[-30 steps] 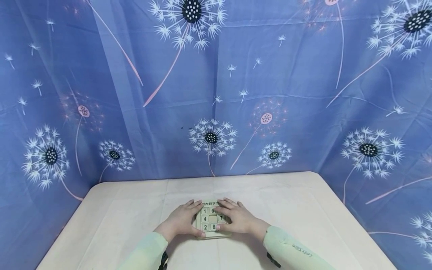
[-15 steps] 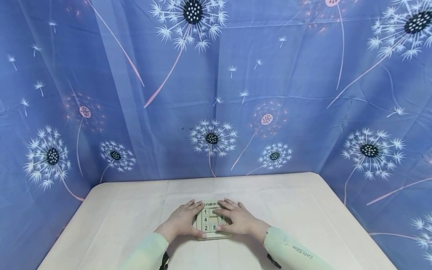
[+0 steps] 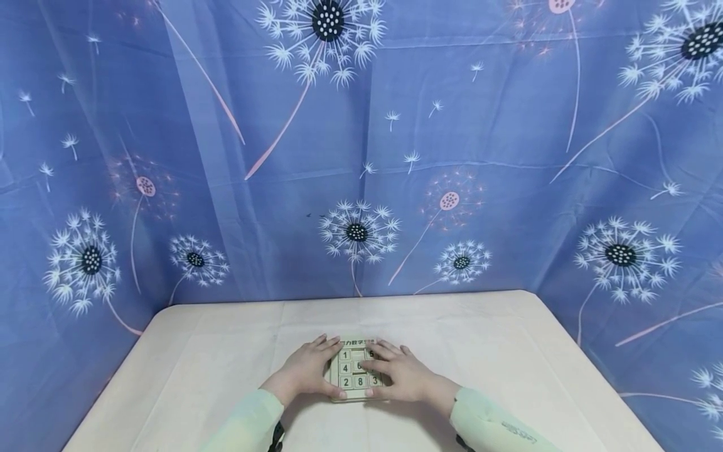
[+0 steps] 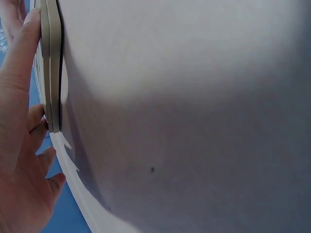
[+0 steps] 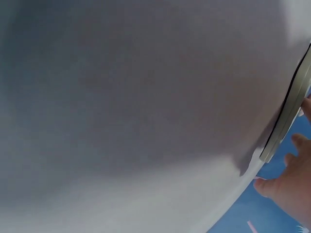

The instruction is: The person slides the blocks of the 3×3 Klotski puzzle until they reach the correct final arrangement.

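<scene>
A pale square sliding number puzzle (image 3: pixel 354 395) lies flat on the table between both hands. Its tiles read 1, a gap, 5 on top; 4, 6, and a mostly covered tile in the middle; 2, 8, 3 below. My left hand (image 3: pixel 307 370) holds the left side, thumb at the near corner and fingers by the far one. The index finger of my right hand (image 3: pixel 408 376) touches the 6 tile (image 3: pixel 358 366); that thumb rests near the lower right edge. Both wrist views show just the puzzle's side edge (image 4: pixel 54 73), with fingers around it.
A cream-covered table (image 3: pixel 214 351) carries the puzzle. Blue curtains (image 3: pixel 282 251) printed with dandelions hang behind it and on both sides. Pale green sleeves (image 3: pixel 245 420) cover the forearms, with dark straps (image 3: pixel 275 437) below the wrists.
The 6 tile has slid from the top middle down to the centre under the right index finger. The right thumb has shifted toward the near edge, uncovering the 3. The left hand stays put.
</scene>
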`<action>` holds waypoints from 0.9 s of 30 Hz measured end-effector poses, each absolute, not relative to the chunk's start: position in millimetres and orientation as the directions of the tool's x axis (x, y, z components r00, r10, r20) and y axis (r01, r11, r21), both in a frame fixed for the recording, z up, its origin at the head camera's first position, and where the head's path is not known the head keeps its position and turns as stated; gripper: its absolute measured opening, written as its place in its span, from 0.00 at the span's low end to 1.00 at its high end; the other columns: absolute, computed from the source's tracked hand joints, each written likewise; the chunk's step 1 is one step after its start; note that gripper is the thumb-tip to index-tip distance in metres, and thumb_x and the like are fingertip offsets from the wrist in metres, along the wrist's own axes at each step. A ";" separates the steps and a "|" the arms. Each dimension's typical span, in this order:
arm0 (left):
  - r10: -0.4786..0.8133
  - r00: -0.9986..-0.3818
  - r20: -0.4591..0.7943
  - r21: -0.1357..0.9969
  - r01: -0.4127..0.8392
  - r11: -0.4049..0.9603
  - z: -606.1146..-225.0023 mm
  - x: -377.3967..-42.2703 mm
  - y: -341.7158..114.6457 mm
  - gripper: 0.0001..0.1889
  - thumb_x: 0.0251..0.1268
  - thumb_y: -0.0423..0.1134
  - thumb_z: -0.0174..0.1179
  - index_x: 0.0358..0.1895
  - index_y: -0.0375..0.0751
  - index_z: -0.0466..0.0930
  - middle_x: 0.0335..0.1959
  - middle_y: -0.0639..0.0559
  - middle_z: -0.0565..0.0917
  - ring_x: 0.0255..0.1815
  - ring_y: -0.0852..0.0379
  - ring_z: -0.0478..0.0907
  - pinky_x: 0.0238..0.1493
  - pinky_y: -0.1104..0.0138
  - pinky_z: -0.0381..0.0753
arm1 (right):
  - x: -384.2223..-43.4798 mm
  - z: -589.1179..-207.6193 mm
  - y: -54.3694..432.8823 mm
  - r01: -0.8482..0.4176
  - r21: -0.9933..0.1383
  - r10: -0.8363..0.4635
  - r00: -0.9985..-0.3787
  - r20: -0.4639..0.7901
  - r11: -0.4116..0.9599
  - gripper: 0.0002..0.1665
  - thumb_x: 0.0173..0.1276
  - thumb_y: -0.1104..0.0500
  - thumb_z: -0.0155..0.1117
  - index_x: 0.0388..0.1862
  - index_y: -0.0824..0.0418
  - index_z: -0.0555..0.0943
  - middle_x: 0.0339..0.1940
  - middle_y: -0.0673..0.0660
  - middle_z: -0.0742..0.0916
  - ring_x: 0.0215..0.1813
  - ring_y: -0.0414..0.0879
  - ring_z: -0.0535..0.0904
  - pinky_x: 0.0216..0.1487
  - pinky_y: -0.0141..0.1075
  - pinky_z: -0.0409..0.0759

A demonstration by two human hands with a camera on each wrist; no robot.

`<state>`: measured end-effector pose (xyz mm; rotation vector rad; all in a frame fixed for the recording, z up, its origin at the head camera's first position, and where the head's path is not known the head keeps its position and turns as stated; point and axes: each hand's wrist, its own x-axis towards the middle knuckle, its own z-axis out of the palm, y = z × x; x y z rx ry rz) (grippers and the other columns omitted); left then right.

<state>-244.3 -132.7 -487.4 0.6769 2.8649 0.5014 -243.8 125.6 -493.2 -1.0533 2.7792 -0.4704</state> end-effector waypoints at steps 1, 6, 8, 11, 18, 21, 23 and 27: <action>0.458 -0.886 -0.072 0.354 0.407 0.842 -487.2 -244.2 -132.7 0.57 0.42 0.66 0.78 0.76 0.39 0.68 0.79 0.44 0.69 0.81 0.36 0.62 0.80 0.40 0.65 | -242.3 -492.6 125.7 -0.624 -0.330 -0.665 -0.747 -0.016 0.709 0.40 0.69 0.30 0.60 0.72 0.49 0.76 0.82 0.58 0.68 0.83 0.64 0.60 0.73 0.77 0.62; 0.457 -0.887 -0.072 0.357 0.405 0.842 -487.4 -243.5 -133.3 0.57 0.42 0.66 0.78 0.76 0.39 0.68 0.80 0.45 0.68 0.81 0.35 0.61 0.80 0.40 0.65 | -236.3 -489.1 126.3 -0.620 -0.326 -0.665 -0.746 -0.038 0.714 0.39 0.70 0.31 0.60 0.73 0.48 0.75 0.83 0.58 0.68 0.83 0.64 0.61 0.73 0.77 0.63; 0.459 -0.886 -0.072 0.359 0.406 0.840 -487.8 -243.6 -133.7 0.57 0.43 0.66 0.77 0.76 0.40 0.67 0.80 0.45 0.68 0.81 0.35 0.61 0.80 0.40 0.65 | -236.0 -487.5 127.2 -0.615 -0.333 -0.662 -0.748 -0.041 0.715 0.38 0.71 0.32 0.58 0.73 0.48 0.75 0.83 0.59 0.68 0.83 0.65 0.60 0.74 0.77 0.63; 0.462 -0.884 -0.068 0.349 0.413 0.841 -488.7 -243.5 -134.1 0.57 0.43 0.66 0.77 0.76 0.39 0.68 0.80 0.44 0.68 0.81 0.35 0.62 0.79 0.39 0.66 | -238.4 -486.4 130.4 -0.598 -0.330 -0.643 -0.766 -0.033 0.730 0.37 0.74 0.33 0.56 0.75 0.49 0.73 0.83 0.60 0.67 0.83 0.67 0.60 0.74 0.77 0.61; 0.450 -0.890 -0.073 0.342 0.401 0.850 -489.4 -243.0 -133.8 0.57 0.42 0.67 0.77 0.76 0.41 0.68 0.80 0.46 0.68 0.82 0.36 0.61 0.80 0.41 0.65 | -245.6 -485.5 140.7 -0.533 -0.320 -0.572 -0.820 -0.032 0.783 0.38 0.75 0.33 0.53 0.76 0.51 0.72 0.83 0.63 0.66 0.84 0.67 0.58 0.76 0.77 0.58; 0.449 -0.890 -0.075 0.335 0.402 0.852 -489.9 -243.3 -134.0 0.57 0.41 0.68 0.77 0.76 0.41 0.68 0.80 0.46 0.68 0.81 0.36 0.61 0.80 0.41 0.65 | -247.2 -486.1 141.4 -0.537 -0.313 -0.575 -0.817 -0.039 0.784 0.37 0.76 0.33 0.53 0.75 0.51 0.73 0.82 0.63 0.67 0.84 0.67 0.58 0.76 0.77 0.58; 0.451 -0.889 -0.077 0.330 0.404 0.853 -490.6 -243.7 -133.8 0.57 0.42 0.68 0.77 0.76 0.42 0.68 0.80 0.46 0.68 0.81 0.36 0.61 0.80 0.41 0.66 | -247.8 -486.4 140.3 -0.541 -0.308 -0.579 -0.815 -0.037 0.782 0.37 0.75 0.33 0.54 0.75 0.51 0.73 0.82 0.63 0.67 0.83 0.67 0.58 0.76 0.77 0.58; 0.455 -0.887 -0.081 0.333 0.406 0.851 -491.2 -244.1 -133.3 0.57 0.42 0.68 0.77 0.76 0.42 0.68 0.80 0.46 0.67 0.82 0.37 0.61 0.80 0.40 0.66 | -249.1 -486.9 134.0 -0.541 -0.321 -0.581 -0.813 -0.038 0.778 0.38 0.74 0.32 0.56 0.74 0.50 0.74 0.82 0.62 0.68 0.83 0.66 0.59 0.76 0.76 0.59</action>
